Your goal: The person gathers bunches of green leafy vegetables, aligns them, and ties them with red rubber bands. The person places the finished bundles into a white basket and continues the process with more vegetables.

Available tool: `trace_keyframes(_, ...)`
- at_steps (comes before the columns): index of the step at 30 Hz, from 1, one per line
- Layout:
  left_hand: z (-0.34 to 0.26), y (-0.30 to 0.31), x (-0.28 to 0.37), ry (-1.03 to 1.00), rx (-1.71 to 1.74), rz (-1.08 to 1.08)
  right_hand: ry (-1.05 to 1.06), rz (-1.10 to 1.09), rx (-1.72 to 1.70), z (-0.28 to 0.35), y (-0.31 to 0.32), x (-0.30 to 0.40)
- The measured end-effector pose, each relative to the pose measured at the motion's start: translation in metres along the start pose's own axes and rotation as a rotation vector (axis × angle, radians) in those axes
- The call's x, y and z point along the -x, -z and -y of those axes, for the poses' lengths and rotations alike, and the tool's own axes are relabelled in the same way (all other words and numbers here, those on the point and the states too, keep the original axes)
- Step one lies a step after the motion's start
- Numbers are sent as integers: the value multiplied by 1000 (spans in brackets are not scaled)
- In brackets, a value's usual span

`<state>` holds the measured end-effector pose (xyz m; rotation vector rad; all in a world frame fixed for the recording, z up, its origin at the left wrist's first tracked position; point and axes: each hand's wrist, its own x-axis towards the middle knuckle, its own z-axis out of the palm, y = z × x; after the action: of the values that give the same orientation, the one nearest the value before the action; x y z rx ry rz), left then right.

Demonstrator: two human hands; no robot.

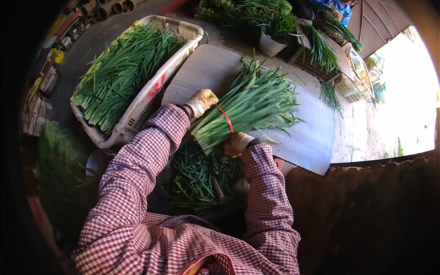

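A thick bundle of green garlic chives [254, 99] lies over the near part of a smooth metal sheet [306, 120], cut stem ends towards me. Across its stems runs a narrow red band [225, 117]. My left hand [202, 101], in a pale stained glove, is closed in a fist at the band's upper end. At the band's lower end, my gloved right hand [237, 143] presses against the bundle's side with curled fingers. Part of the right fingers is hidden by shadow and stems.
A white plastic crate [137, 113] full of loose chives stands at left. Chive scraps [202, 178] lie below my hands. Beyond the sheet are a white bucket [271, 43], piled chives [240, 13] and a person in blue [343, 12] handling chives. A rough dark wall edge [361, 172] borders the right.
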<state>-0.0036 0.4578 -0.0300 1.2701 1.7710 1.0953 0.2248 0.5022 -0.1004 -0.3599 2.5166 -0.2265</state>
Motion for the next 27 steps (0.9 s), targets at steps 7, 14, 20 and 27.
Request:
trace_keyframes(7,-68,10,57,-749,-651,-143,-426,-550,-1626,64,126,111)
trace_keyframes(14,-95,-5,69,-1062,-800,-180,-88,-792,-1714,62,148,86)
trace_keyframes(20,-105,18,45,-938,-637,-431,-413,-529,-1654,62,129,67)
trace_keyframes(27,-60,26,34,-340,-297,-120,-423,-739,-1794,59,117,58)
